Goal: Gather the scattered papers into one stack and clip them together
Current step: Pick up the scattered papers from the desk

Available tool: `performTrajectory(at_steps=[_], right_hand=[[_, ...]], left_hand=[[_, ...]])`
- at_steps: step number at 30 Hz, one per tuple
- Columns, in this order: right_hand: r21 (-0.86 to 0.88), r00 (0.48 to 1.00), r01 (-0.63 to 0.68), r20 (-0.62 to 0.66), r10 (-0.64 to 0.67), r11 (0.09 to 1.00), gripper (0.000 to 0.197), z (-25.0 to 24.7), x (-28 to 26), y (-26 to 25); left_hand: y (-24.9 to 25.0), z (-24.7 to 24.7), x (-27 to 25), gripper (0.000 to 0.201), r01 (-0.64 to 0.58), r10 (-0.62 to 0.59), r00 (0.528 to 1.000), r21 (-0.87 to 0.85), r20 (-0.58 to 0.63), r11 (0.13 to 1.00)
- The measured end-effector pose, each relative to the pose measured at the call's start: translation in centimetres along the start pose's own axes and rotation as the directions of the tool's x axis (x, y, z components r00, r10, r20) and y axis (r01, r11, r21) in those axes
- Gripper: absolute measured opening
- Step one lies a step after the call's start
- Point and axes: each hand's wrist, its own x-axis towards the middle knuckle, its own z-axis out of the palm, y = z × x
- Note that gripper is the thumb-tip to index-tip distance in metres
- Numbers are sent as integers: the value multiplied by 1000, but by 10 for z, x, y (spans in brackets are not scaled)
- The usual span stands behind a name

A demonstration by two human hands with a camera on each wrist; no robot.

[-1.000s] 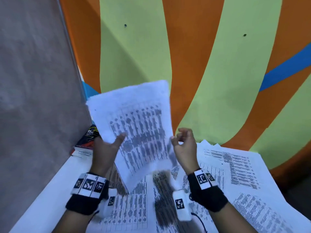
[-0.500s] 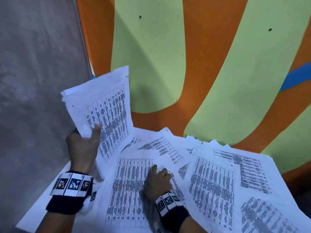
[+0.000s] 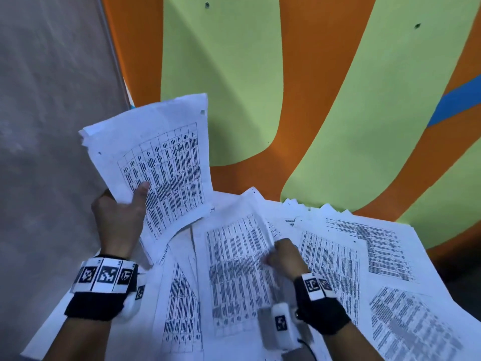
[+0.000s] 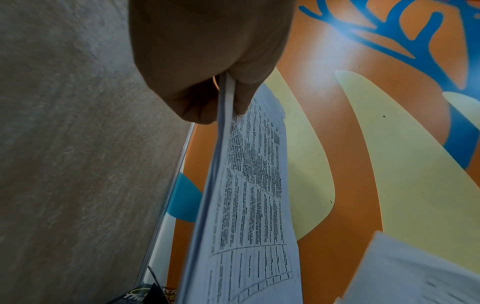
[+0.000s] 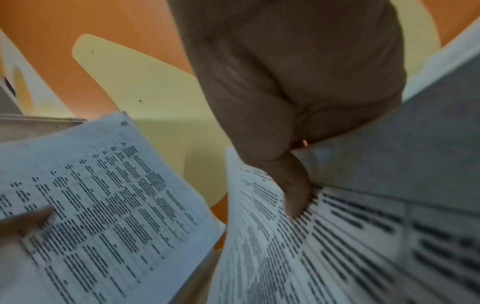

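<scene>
My left hand (image 3: 122, 204) grips a thin stack of printed sheets (image 3: 161, 162) by its lower left edge and holds it upright above the table's left end; the left wrist view has the thumb and fingers (image 4: 241, 96) pinching the stack (image 4: 249, 205) edge-on. My right hand (image 3: 282, 254) pinches the right edge of one printed sheet (image 3: 234, 269) lying in the middle and lifts that edge; the thumb (image 5: 293, 189) presses on the sheet (image 5: 272, 257). Several more printed papers (image 3: 377, 256) lie overlapping across the white table (image 3: 49, 332). No clip is in sight.
A wall painted orange, green and blue (image 3: 286, 100) stands right behind the table. A grey panel (image 3: 52, 126) closes off the left side. In the left wrist view a dark book or box (image 4: 145, 294) lies at the table's back left corner.
My right hand went from lying flat on the middle sheet to pinching its right edge and raising it. The left hand kept its stack and tilted it a little toward the centre.
</scene>
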Motion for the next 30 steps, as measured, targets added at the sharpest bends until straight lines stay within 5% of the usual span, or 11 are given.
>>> performTrajectory(at_steps=[4,8,14,17,19,27,30], right_hand=[[-365,998,-66,-10,67,929,31,11,-10,24],[-451,990,-138,-55,127,882,43,37,-24,24],[-86,997,25,-70,-31,996,53,28,-28,28],[94,985,40,-169,-23,995,29,-10,-32,35],[198,969,-38,-231,85,979,9,-43,-31,49],[141,708,-586,-390,589,798,54,-81,-1,152],[181,724,-555,-375,578,812,38,-77,-14,137]], left_hand=[[-2,3,1,45,18,-18,999,-8,36,1000],[-2,9,0,53,49,-49,997,4,62,999],[-1,12,-3,53,78,-80,993,17,92,997],[-5,16,-2,39,119,-119,987,12,104,993],[-3,19,-3,40,132,-133,984,14,120,991],[4,32,-13,56,81,-87,980,38,180,996],[-1,36,-13,44,83,-90,982,49,164,995]])
